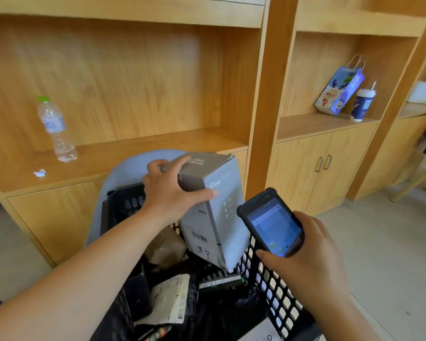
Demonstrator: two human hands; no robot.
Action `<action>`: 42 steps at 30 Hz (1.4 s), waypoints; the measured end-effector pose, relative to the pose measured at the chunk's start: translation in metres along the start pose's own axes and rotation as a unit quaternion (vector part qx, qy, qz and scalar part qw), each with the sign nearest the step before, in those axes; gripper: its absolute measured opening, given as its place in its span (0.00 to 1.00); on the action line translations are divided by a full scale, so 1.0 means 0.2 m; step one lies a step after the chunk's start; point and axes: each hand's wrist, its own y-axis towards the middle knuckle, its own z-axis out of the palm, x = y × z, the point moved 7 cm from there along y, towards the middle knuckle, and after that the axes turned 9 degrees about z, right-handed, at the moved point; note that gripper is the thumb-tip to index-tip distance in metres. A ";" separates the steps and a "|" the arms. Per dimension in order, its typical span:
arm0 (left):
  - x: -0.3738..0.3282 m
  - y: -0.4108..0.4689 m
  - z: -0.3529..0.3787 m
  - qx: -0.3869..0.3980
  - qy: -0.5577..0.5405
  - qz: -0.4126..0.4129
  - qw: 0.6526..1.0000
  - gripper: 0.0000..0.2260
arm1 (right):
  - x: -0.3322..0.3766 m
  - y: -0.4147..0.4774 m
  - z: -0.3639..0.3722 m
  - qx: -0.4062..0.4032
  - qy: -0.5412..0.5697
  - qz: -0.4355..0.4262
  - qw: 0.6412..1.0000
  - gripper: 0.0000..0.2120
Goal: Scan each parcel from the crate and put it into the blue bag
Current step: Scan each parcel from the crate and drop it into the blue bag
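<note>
Head view — left hand [169, 191] grips parcel [215, 225], right hand [314, 259] holds scanner [272, 223]

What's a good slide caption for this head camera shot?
The left hand grips a grey box over the black crate; the right hand holds a scanner beside it.

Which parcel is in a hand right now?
The tall grey box, gripped at its top by the left hand. The other parcels, like the black one with the white label, lie loose in the crate.

- bottle [54, 129] upright on the shelf [133, 148], at 10 o'clock
- paper scrap [40, 173] near it, at its 7 o'clock
- gift bag [337, 92] leaning at 2 o'clock, cup [363, 103] just beside
</note>
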 end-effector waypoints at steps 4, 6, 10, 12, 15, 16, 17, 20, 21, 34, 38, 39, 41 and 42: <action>0.01 -0.09 -0.11 0.048 0.072 -0.064 0.994 0.42 | 0.03 -0.10 -0.04 0.023 0.036 -0.008 0.999 0.34; 0.06 -0.18 -0.07 0.082 0.142 -0.085 0.983 0.42 | 0.01 -0.14 -0.04 0.032 0.033 -0.003 0.999 0.33; 0.16 -0.36 0.12 0.131 0.238 -0.093 0.958 0.44 | -0.05 -0.21 0.00 0.045 0.010 0.021 0.999 0.31; 0.17 -0.38 0.18 0.116 0.241 -0.080 0.960 0.51 | -0.08 -0.23 0.01 0.047 -0.011 0.031 0.998 0.32; 0.19 -0.37 0.22 0.103 0.216 -0.095 0.966 0.60 | -0.12 -0.26 0.02 0.047 -0.037 0.040 0.997 0.37; 0.23 -0.38 0.24 0.114 0.207 -0.113 0.965 0.61 | -0.12 -0.26 0.02 0.048 -0.041 0.042 0.997 0.37; 0.29 -0.41 0.27 0.139 0.193 -0.135 0.962 0.59 | -0.13 -0.27 0.02 0.049 -0.045 0.043 0.997 0.37; 0.48 -0.54 0.38 0.264 0.144 -0.208 0.931 0.31 | -0.15 -0.27 0.03 0.050 -0.063 0.044 0.996 0.38; 0.51 -0.57 0.42 0.290 0.121 -0.215 0.925 0.24 | -0.16 -0.27 0.03 0.051 -0.067 0.045 0.995 0.38; 0.70 -0.57 0.55 0.292 -0.125 -0.323 0.891 0.49 | -0.20 -0.27 0.02 0.061 -0.082 0.056 0.993 0.37; 0.57 -0.56 0.43 0.258 -0.123 -0.293 0.913 0.45 | -0.17 -0.28 -0.02 0.055 -0.075 0.052 0.994 0.35; 0.52 -0.56 0.39 0.244 -0.127 -0.285 0.918 0.42 | -0.16 -0.28 -0.03 0.052 -0.070 0.049 0.995 0.35; 0.43 -0.57 0.31 0.212 -0.165 -0.267 0.925 0.28 | -0.12 -0.30 -0.05 0.047 -0.060 0.045 0.996 0.35; 0.40 -0.57 0.27 0.194 -0.186 -0.253 0.929 0.22 | -0.10 -0.31 -0.06 0.046 -0.054 0.045 0.996 0.34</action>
